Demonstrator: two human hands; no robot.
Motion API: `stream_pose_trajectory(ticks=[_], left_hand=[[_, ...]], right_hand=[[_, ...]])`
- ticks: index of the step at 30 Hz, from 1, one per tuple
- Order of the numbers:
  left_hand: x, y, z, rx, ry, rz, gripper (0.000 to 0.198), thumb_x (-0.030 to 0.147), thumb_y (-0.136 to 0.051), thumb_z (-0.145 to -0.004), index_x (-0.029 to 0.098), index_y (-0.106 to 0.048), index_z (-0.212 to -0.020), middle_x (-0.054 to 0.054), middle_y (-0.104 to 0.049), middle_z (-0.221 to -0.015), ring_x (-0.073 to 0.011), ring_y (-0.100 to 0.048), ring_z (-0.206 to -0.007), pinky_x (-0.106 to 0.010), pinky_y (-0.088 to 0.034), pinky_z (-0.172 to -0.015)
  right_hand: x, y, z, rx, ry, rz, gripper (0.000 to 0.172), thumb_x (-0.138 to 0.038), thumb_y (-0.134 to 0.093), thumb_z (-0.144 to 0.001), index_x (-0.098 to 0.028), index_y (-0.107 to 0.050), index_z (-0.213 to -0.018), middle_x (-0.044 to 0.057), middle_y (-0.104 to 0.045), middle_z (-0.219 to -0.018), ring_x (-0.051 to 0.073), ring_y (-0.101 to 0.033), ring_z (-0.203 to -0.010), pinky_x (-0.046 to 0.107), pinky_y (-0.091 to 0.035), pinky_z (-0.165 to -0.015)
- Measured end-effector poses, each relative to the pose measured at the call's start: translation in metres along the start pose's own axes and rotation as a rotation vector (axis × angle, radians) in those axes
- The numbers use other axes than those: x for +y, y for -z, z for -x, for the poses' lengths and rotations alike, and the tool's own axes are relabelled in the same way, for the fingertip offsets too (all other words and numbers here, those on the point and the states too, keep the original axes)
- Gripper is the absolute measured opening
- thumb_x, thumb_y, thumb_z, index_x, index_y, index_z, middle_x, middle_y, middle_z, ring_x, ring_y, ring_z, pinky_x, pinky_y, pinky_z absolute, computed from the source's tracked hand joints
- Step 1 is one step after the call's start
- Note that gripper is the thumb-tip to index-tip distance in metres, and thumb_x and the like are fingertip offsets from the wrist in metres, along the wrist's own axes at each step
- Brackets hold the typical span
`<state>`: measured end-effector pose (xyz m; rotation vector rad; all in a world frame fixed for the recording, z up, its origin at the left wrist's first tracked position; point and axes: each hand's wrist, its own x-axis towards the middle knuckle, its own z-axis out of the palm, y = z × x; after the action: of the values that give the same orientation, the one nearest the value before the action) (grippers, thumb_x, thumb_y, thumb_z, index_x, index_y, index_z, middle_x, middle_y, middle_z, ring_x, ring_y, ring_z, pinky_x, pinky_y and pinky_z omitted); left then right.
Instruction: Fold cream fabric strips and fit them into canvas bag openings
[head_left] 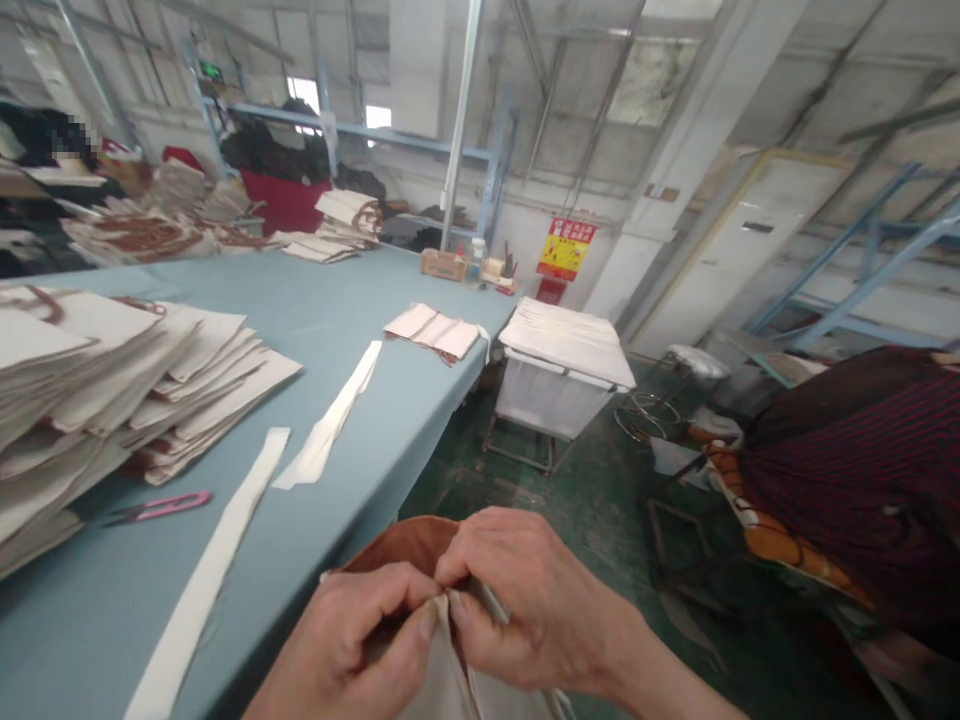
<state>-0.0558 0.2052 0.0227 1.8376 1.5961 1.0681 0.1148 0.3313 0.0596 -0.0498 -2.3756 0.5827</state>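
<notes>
My left hand (pixel 352 640) and my right hand (pixel 525 600) meet at the bottom centre, both pinching a cream fabric piece (pixel 442 680) with a brown curved edge (pixel 405 545). The fingers of both hands are closed on the cloth's top edge, thumbs pressed against it. The piece hangs just off the near edge of the blue-green table (pixel 315 310). Pink thread snips (pixel 154 508) lie on the table to the left of my hands. Two long cream strips (pixel 217 560) (pixel 334 420) lie flat on the table beyond them.
Tall stacks of cream cut pieces (pixel 112 390) fill the table's left side, with more piles (pixel 337 225) at the far end. A small stack (pixel 435 332) lies near the table's right edge. A white cart with folded cloth (pixel 562 365) stands on the floor. Dark striped fabric (pixel 862 470) lies at right.
</notes>
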Motion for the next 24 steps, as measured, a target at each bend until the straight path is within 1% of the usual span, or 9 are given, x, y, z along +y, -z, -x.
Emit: stream_pose_trajectory(ticks=[2,5,10,12,14,16,19,22,24], left_hand=[[0.0,0.002,0.012,0.011,0.007,0.065,0.036,0.027,-0.041,-0.102,0.021,-0.065,-0.077,0.005,-0.061,-0.065,-0.0114,-0.056,-0.057,-0.02,-0.042,-0.057],[0.008,0.006,0.027,0.03,0.019,0.17,0.034,0.028,-0.041,-0.1,0.021,-0.062,-0.074,0.005,-0.059,-0.066,-0.0122,-0.053,-0.06,-0.021,-0.039,-0.059],[0.028,0.01,0.048,0.074,0.01,0.267,0.032,0.031,-0.042,-0.099,0.022,-0.052,-0.069,0.006,-0.05,-0.066,-0.0121,-0.046,-0.061,-0.023,-0.035,-0.06],[0.03,0.009,0.054,0.041,-0.008,0.282,0.033,0.032,-0.042,-0.099,0.021,-0.053,-0.07,0.006,-0.052,-0.066,-0.0125,-0.048,-0.062,-0.023,-0.036,-0.061],[0.029,0.006,0.058,0.007,-0.017,0.301,0.035,0.034,-0.041,-0.101,0.022,-0.053,-0.071,0.005,-0.052,-0.068,-0.0133,-0.048,-0.063,-0.023,-0.037,-0.061],[0.031,0.002,0.061,0.004,-0.02,0.308,0.035,0.035,-0.04,-0.102,0.022,-0.051,-0.071,0.005,-0.051,-0.069,-0.0136,-0.048,-0.064,-0.023,-0.038,-0.061],[0.04,-0.005,0.065,0.094,-0.048,0.249,0.033,0.029,-0.042,-0.101,0.022,-0.051,-0.07,0.006,-0.052,-0.067,-0.0124,-0.048,-0.062,-0.022,-0.038,-0.06],[0.053,-0.011,0.067,0.135,-0.083,0.22,0.033,0.027,-0.042,-0.1,0.021,-0.054,-0.07,0.006,-0.053,-0.064,-0.0113,-0.049,-0.06,-0.021,-0.038,-0.059],[0.059,-0.014,0.065,0.103,-0.093,0.235,0.033,0.027,-0.042,-0.101,0.021,-0.056,-0.071,0.006,-0.056,-0.066,-0.0113,-0.051,-0.06,-0.02,-0.04,-0.059]], right_hand=[[-0.016,-0.001,-0.003,-0.028,0.003,0.029,0.015,-0.01,-0.051,-0.08,-0.021,-0.06,-0.081,0.001,-0.07,-0.069,0.016,-0.063,-0.062,0.028,-0.046,-0.062],[-0.043,-0.002,-0.006,-0.064,-0.047,0.091,0.014,-0.01,-0.053,-0.079,-0.021,-0.061,-0.08,0.001,-0.07,-0.07,0.016,-0.062,-0.065,0.029,-0.044,-0.065],[-0.087,0.0,-0.003,-0.158,-0.278,0.08,0.014,-0.009,-0.055,-0.078,-0.022,-0.06,-0.081,0.001,-0.069,-0.079,0.016,-0.066,-0.077,0.026,-0.048,-0.076],[-0.098,0.0,0.0,-0.194,-0.355,0.094,0.015,-0.008,-0.054,-0.078,-0.022,-0.058,-0.081,0.0,-0.067,-0.079,0.016,-0.066,-0.08,0.026,-0.048,-0.077],[-0.104,-0.001,0.005,-0.212,-0.352,0.138,0.015,-0.008,-0.052,-0.08,-0.022,-0.058,-0.082,0.001,-0.066,-0.08,0.017,-0.065,-0.08,0.026,-0.048,-0.077],[-0.104,-0.003,0.012,-0.209,-0.267,0.228,0.015,-0.009,-0.049,-0.084,-0.021,-0.057,-0.083,0.002,-0.064,-0.079,0.018,-0.062,-0.077,0.028,-0.047,-0.075],[-0.105,-0.001,0.022,-0.196,-0.154,0.318,0.018,-0.009,-0.043,-0.09,-0.021,-0.057,-0.085,0.004,-0.063,-0.079,0.019,-0.059,-0.076,0.031,-0.047,-0.074],[-0.112,0.011,0.032,-0.218,-0.256,0.197,0.021,-0.012,-0.04,-0.097,-0.021,-0.058,-0.093,0.005,-0.067,-0.091,0.019,-0.065,-0.092,0.03,-0.049,-0.087],[-0.117,0.022,0.036,-0.23,-0.364,0.06,0.019,-0.017,-0.041,-0.1,-0.022,-0.06,-0.098,0.005,-0.069,-0.103,0.018,-0.067,-0.105,0.03,-0.048,-0.096]])
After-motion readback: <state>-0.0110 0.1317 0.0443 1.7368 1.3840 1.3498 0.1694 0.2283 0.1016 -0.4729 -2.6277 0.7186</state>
